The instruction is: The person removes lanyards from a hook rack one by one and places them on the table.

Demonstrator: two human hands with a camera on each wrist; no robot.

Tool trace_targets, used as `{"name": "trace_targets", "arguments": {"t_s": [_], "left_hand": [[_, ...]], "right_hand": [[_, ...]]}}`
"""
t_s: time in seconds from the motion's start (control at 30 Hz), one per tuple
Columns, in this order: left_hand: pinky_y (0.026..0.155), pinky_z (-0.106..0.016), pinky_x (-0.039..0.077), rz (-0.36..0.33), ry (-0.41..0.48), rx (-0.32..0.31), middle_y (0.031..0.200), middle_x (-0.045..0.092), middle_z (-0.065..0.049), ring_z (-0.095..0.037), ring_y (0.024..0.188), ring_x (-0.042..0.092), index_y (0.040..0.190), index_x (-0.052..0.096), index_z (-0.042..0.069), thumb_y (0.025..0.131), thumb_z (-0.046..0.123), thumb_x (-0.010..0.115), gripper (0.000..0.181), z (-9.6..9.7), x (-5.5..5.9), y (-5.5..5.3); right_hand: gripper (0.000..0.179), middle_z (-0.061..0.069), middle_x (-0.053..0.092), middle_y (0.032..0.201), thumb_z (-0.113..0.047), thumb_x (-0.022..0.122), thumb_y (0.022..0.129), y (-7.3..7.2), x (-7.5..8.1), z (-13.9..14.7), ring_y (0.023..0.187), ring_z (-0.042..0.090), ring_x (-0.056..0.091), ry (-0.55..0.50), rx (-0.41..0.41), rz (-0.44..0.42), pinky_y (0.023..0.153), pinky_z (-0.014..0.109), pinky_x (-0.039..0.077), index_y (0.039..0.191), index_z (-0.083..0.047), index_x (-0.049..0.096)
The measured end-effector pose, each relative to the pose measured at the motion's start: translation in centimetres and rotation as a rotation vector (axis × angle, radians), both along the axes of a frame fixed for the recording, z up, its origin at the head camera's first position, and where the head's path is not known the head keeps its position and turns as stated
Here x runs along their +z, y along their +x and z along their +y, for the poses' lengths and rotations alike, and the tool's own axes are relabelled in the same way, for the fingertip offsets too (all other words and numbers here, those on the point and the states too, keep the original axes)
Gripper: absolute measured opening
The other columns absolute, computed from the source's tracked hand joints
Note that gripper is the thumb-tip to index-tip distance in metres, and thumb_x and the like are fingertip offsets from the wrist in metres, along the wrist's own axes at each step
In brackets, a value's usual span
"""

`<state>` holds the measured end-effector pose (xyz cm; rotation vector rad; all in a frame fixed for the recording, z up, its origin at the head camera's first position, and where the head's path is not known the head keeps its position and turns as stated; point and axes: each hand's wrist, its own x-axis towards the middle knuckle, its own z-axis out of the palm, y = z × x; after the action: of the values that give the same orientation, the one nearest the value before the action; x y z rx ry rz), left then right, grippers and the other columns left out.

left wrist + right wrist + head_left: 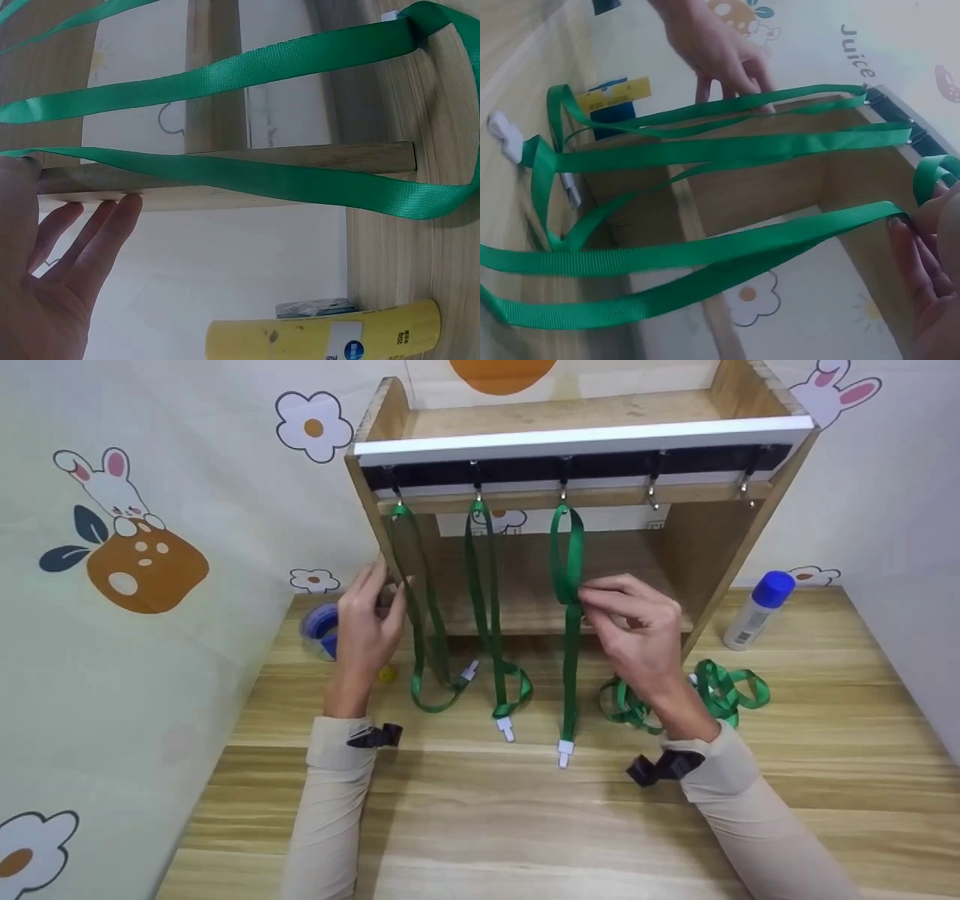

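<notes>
Three green lanyards with white clips hang from hooks on a wooden shelf (709,577). My right hand (637,630) pinches the right-hand hanging lanyard (571,682) below its top loop; the pinch also shows in the right wrist view, where the hand (934,262) is partly cut off. The middle lanyard (471,562) and the left lanyard (436,707) hang untwisted by any hand, their lower ends on the table. My left hand (367,611) holds the front edge of the shelf's left side panel, fingers on its outer face (90,240), beside the left lanyard.
Two hooks (652,495) at the right of the black strip (525,469) carry nothing. More green lanyards (724,690) lie bunched on the table at the right. A blue-capped glue bottle (757,611) stands behind them. Left of the shelf are a blue tape roll (319,626) and a yellow cylinder (300,341).
</notes>
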<state>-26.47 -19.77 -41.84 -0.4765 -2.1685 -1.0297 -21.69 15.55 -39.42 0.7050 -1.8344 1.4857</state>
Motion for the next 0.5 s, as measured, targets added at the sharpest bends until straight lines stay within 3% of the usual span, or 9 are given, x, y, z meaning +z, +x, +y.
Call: {"name": "trace_targets", "arguments": {"t_s": [0.27, 0.5], "left_hand": [[0.069, -0.026, 0.057, -0.005, -0.008, 0.000, 0.115, 0.072, -0.013, -0.016, 0.086, 0.064, 0.146, 0.067, 0.010, 0.110, 0.022, 0.063, 0.038, -0.1, 0.0, 0.0], [0.069, -0.031, 0.058, 0.013, -0.020, 0.001, 0.118, 0.072, -0.015, -0.019, 0.087, 0.066, 0.144, 0.069, 0.008, 0.108, 0.015, 0.064, 0.036, -0.1, 0.1, 0.0]], "right_hand": [[0.027, 0.012, 0.081, 0.104, 0.014, 0.072, 0.094, 0.7, 1.2, 0.1, 0.095, 0.019, 0.079, 0.036, 0.083, 0.035, 0.087, 0.026, 0.065, 0.112, -0.001, 0.085], [0.026, 0.014, 0.080, 0.102, 0.015, 0.075, 0.090, 0.8, 1.4, 0.6, 0.097, 0.013, 0.075, 0.069, 0.062, 0.078, 0.086, 0.021, 0.062, 0.101, -0.004, 0.087]]}}
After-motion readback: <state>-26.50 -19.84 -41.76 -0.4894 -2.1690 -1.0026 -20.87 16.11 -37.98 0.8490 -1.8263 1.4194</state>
